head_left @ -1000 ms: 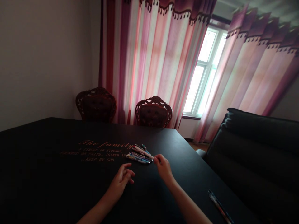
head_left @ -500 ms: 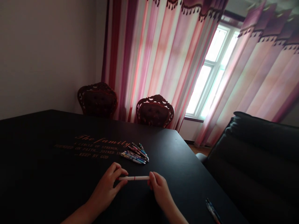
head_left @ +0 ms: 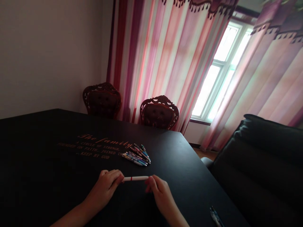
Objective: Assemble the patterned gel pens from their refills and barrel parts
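A white pen (head_left: 139, 178) with a red band lies level between my two hands, above the black table (head_left: 59, 189). My left hand (head_left: 106, 186) is closed around its left end, which the fingers hide. At the other end, the thumb and forefinger of my right hand (head_left: 160, 191) pinch the tip; the lower fingers are curled and a little blurred. Just beyond the hands is a pile of several colourful pens (head_left: 137, 156), lying mostly side by side.
Two more pens (head_left: 216, 217) lie near the table's right edge. Carved chairs (head_left: 159, 113) stand behind the far edge, before striped curtains (head_left: 165, 63). A black leather seat (head_left: 262, 167) is on the right. Gold lettering (head_left: 99, 148) marks the tabletop.
My left hand has gone from a fingertip hold to a closed grip on the pen's left end. The right fingers have shifted at the tip. The view has turned slightly left.
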Available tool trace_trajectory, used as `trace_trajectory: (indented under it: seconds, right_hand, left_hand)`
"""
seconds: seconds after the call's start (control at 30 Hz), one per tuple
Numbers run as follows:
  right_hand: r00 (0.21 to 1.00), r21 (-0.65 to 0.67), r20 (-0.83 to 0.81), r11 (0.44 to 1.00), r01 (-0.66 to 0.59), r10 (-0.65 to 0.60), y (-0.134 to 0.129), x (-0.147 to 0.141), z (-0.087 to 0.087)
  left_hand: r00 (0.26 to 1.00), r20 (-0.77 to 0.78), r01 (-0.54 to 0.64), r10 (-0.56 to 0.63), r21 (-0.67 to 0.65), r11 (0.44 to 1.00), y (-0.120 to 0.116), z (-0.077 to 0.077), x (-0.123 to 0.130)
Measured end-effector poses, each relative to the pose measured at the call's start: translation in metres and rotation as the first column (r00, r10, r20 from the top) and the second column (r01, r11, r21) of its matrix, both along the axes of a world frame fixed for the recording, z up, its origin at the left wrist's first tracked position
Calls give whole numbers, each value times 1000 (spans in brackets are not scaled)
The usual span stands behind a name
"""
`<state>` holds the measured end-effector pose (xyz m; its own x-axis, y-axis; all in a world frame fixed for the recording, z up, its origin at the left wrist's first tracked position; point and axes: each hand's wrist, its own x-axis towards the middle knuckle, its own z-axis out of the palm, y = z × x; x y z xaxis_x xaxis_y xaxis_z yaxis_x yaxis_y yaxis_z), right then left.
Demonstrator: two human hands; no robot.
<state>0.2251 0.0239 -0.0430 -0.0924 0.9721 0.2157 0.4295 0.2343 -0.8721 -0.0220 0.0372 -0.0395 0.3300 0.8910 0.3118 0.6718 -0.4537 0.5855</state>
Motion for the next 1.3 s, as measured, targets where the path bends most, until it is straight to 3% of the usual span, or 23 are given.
trace_trajectory:
  seconds: [0.2, 0.3, 0.43, 0.6, 0.73, 0.9, 1.03, 1.3]
  right_hand:
    - [999, -127, 15, 991, 44, -42, -1, -1, -2]
    - [1000, -80, 0, 997, 15, -15, -4, 0, 8]
    - [988, 13, -151, 1000, -16, 18, -1, 5, 11]
    - [967, -156, -256, 988, -20, -21, 5, 2, -3]
    - [977, -213, -213, 975, -56, 10, 2, -3, -2]
    - [973, -58, -211, 992, -109, 95, -3, -2, 9]
    - [969, -170, -224, 975, -143, 103, -1, -1, 3]
    - [962, -129, -252, 982, -139, 103, 2, 0, 2]
  left_hand:
    - [998, -25, 51, -50, 31, 998, -6, 4, 3]
    - [999, -18, 49, -48, 38, 998, -7, 7, 4]
    - [1000, 16, 17, -18, 29, 999, -4, 6, 2]
    - [999, 37, 28, -28, 22, 999, -3, 3, 1]
    - [998, 29, 52, -52, 21, 998, -5, 4, 2]
    - [999, -12, 43, -43, 11, 999, -4, 5, 1]
    - [999, -20, 47, -47, 4, 999, -4, 7, 1]
    - [999, -25, 29, -29, 6, 1000, -3, 4, 2]
